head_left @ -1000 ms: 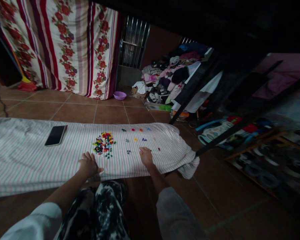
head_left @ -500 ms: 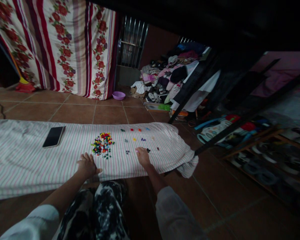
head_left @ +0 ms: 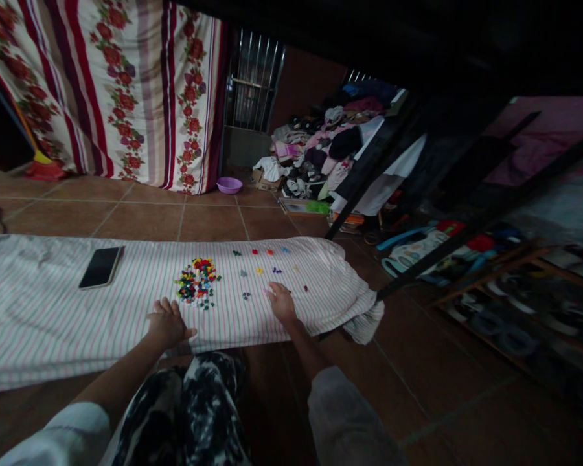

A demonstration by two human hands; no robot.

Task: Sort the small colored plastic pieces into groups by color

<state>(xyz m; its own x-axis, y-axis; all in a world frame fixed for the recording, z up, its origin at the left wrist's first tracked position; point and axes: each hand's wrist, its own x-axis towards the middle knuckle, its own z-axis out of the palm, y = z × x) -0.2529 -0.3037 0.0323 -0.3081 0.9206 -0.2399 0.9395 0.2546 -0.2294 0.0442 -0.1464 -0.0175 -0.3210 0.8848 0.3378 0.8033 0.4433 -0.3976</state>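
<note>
My left hand (head_left: 168,323) lies on the striped cloth (head_left: 126,336) near its front edge, fingers spread and holding nothing. Just beyond it is a heap of small multicoloured pieces (head_left: 197,281), too small to name more exactly. To the right of the heap, little groups sorted by colour lie in rows, among them green (head_left: 236,253), yellow (head_left: 259,271), grey (head_left: 243,273) and dark grey (head_left: 246,296) ones. My right hand (head_left: 282,303) is low over the cloth, thumb and forefinger slightly apart. A tiny pink piece (head_left: 266,292) rests by its fingertips. Black pieces are mostly hidden behind this hand.
A phone (head_left: 101,267) lies left of the heap. Beyond the cloth, a purple basin (head_left: 229,186) sits on the tiled floor before a pile of clothes (head_left: 315,149). A dark metal post (head_left: 354,200) rises at the cloth's right end, beside a shoe rack (head_left: 505,278).
My right hand has shifted slightly right, away from the pink piece, and its fingers have parted. It now covers the black pieces. My left hand keeps its place; the view has shifted a little.
</note>
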